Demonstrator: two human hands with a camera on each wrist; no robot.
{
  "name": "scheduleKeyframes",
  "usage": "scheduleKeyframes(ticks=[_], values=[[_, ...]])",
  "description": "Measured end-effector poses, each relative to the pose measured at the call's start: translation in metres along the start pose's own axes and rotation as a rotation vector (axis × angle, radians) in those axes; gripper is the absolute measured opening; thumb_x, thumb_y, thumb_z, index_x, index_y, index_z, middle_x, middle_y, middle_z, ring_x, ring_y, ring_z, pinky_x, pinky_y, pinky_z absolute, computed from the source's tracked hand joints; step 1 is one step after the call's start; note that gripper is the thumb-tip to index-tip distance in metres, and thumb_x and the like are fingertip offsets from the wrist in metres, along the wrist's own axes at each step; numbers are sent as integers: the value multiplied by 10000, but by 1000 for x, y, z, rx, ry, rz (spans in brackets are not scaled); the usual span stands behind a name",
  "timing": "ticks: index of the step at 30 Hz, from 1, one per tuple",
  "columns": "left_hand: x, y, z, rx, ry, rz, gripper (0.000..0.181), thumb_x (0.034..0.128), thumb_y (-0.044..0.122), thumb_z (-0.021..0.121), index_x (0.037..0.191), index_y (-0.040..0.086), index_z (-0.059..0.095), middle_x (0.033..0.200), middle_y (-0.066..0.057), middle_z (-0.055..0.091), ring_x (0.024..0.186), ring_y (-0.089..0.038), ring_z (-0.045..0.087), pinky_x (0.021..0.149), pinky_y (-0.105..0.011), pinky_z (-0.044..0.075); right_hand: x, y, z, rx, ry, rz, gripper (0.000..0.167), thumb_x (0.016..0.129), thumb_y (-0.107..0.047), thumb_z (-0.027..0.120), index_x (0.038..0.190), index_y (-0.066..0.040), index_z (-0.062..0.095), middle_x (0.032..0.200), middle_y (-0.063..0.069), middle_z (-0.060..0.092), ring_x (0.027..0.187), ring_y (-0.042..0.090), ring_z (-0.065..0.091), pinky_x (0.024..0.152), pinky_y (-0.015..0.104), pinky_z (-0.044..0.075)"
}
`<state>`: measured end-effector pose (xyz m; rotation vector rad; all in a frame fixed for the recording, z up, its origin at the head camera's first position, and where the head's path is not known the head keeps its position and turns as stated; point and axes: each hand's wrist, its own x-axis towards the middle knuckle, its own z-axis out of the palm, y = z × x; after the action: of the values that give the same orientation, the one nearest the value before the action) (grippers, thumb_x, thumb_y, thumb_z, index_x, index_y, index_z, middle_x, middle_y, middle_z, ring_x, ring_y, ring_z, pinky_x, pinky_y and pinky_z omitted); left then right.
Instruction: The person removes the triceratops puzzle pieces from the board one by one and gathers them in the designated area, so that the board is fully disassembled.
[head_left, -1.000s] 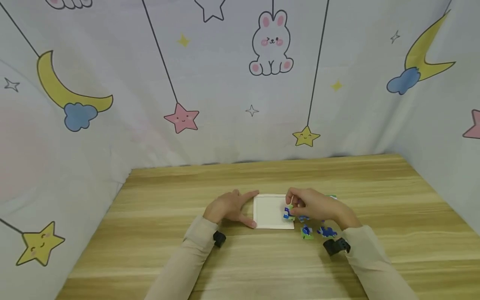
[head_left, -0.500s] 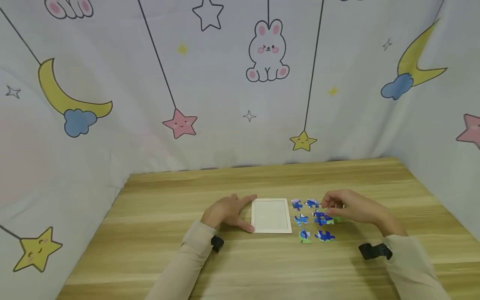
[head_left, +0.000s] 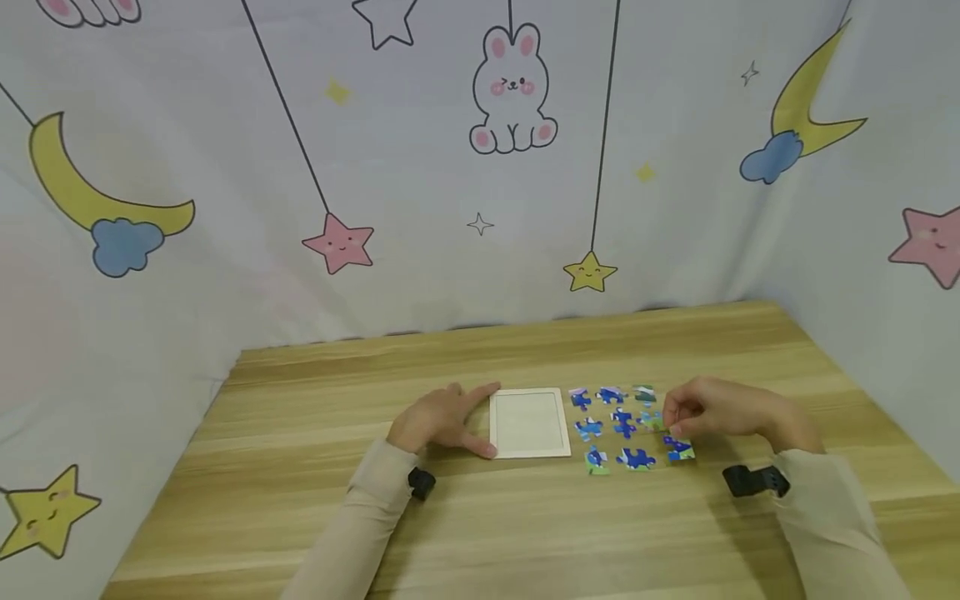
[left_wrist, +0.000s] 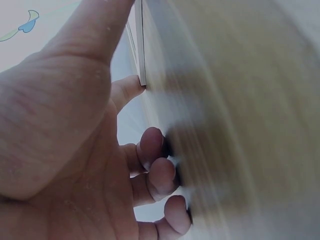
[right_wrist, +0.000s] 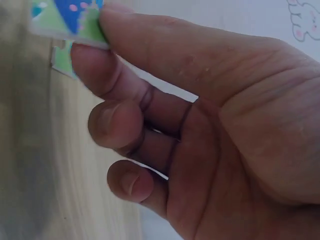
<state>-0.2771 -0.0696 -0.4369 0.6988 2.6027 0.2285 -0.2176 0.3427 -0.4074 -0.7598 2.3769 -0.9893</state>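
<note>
My right hand (head_left: 723,412) pinches a blue-and-green jigsaw puzzle piece (head_left: 681,450) by its edge, low over the table at the right end of the loose pieces. In the right wrist view, thumb and index finger hold this puzzle piece (right_wrist: 75,19), while the other fingers curl without touching it. My left hand (head_left: 435,421) rests at the left side of a square white puzzle tray (head_left: 566,425). Its thumb and index finger spread to the tray's two left corners. The left wrist view shows the tray edge (left_wrist: 142,55) against a fingertip, with the remaining fingers on the table.
Several blue, green and white puzzle pieces (head_left: 622,422) lie in rough rows between the tray and my right hand. Another green piece (right_wrist: 62,60) lies behind the held one in the right wrist view. A printed curtain (head_left: 420,250) hangs behind the wooden table (head_left: 480,533).
My right hand has moved from the tray's right edge, with a puzzle piece, rightward past the loose pieces. The pieces it covered now show. My left hand stays at the tray.
</note>
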Motion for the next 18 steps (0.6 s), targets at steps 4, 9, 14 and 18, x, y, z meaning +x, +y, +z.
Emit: scheduleKeyframes(ticks=[4,9,14,18], values=[[1,-2,0,-13,-3,-4,1052,751,654,774,1600,361,227,1417,-235,450,1196,-392,544,968,-526,468,3,2,3,29,-54,11,69,950,-88,675,900,-47,650,766,-36,593,663,46,497,615,235,446],[2,-1,1,-16,-7,3,1054,753,654,769,1602,359,218,1436,-253,433,1219,-421,531,977,-542,462,6,4,6,64,-85,37,74,937,-67,680,896,-25,636,767,-30,582,654,52,492,604,222,433],[2,-2,0,-2,-8,15,1056,759,649,768,1605,345,214,1402,-254,451,1172,-410,555,958,-533,476,6,7,7,48,-73,66,67,925,-58,685,890,-35,632,748,-40,565,644,56,488,594,217,421],[2,-2,0,7,-7,16,1054,761,650,765,1606,342,214,1394,-250,459,1170,-406,557,958,-529,477,7,8,7,56,-62,88,53,929,-55,679,897,-40,640,754,-31,560,647,68,484,589,217,412]])
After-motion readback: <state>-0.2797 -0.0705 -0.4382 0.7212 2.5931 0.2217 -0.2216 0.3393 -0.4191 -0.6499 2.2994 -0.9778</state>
